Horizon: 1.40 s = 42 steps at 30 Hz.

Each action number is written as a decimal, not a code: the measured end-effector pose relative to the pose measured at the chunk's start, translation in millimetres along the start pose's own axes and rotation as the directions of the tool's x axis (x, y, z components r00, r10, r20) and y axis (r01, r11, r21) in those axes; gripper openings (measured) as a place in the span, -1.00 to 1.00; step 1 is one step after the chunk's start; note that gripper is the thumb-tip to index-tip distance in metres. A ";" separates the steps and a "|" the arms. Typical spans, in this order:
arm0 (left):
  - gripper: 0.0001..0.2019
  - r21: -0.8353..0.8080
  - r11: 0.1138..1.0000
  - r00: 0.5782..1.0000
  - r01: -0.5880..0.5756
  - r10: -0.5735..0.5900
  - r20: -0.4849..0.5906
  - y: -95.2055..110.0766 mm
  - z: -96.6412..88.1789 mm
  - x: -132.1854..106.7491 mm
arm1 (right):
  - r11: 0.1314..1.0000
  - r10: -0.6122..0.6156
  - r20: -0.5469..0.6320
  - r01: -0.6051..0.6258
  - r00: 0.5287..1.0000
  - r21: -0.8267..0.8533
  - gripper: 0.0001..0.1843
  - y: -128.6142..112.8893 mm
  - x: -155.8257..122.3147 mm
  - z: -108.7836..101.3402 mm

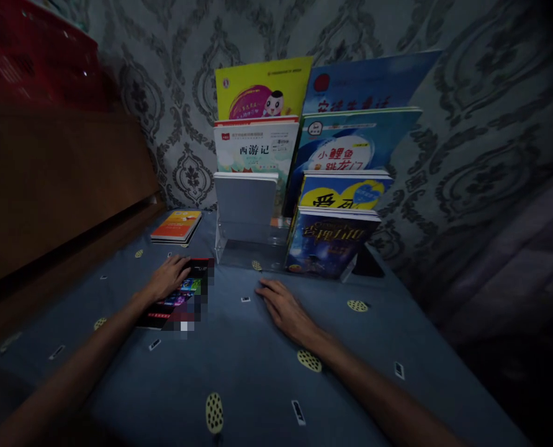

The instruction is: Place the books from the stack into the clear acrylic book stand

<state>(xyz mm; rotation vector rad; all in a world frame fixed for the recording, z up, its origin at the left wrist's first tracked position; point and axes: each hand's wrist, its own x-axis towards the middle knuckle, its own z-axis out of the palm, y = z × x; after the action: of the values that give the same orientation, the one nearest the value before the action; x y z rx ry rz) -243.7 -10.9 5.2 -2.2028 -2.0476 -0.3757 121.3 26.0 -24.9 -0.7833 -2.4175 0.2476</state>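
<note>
My left hand [168, 278] lies flat on the upper left part of a dark-covered book [178, 299] with colourful pictures, its fingers stretched out. Part of that cover is blurred by square blocks. My right hand [285, 313] rests palm down on the blue-grey cloth [248, 354], fingers extended and nothing in them. Beyond both hands stands a clear tiered book rack [252, 251]. Its left column holds a grey-backed book [246, 198], a white book [252, 146] and a yellow book [257, 81]. A dark blue book [327, 245] fronts the right column.
A small stack of books with an orange cover [177, 225] lies left of the rack. Behind the right column's front book rise several blue-toned books [355, 133]. A wooden cabinet [57, 180] with a red basket [38, 56] borders the left side. Patterned wallpaper [187, 81] backs everything.
</note>
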 end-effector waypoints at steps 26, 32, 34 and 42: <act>-0.64 -0.039 0.980 0.967 -0.197 0.188 -0.171 197.8 36.4 -1.7 | 0.952 0.305 0.009 -0.305 0.952 0.030 -0.58 -0.1 -35.2 -43.9; -0.63 0.055 0.978 0.976 -0.204 0.207 -0.072 220.8 21.7 4.4 | 0.960 0.267 -0.044 -0.270 0.963 -0.074 -0.59 -2.3 -41.0 -46.4; -0.62 0.091 0.972 0.974 -0.215 0.220 -0.047 220.9 17.2 4.9 | 0.977 0.194 -0.001 -0.194 0.981 -0.084 -0.60 -12.0 -38.5 -44.8; -0.62 0.174 0.941 0.955 -0.289 0.297 -0.020 216.4 10.3 6.4 | 0.989 0.148 0.206 -0.140 0.967 -0.052 -0.45 -25.5 -30.8 -51.8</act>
<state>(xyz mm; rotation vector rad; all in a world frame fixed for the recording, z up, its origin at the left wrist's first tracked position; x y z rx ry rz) -27.4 -20.3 15.7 -2.3201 -1.6257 -0.2103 159.4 -12.8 11.4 -0.9958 -2.5696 0.3594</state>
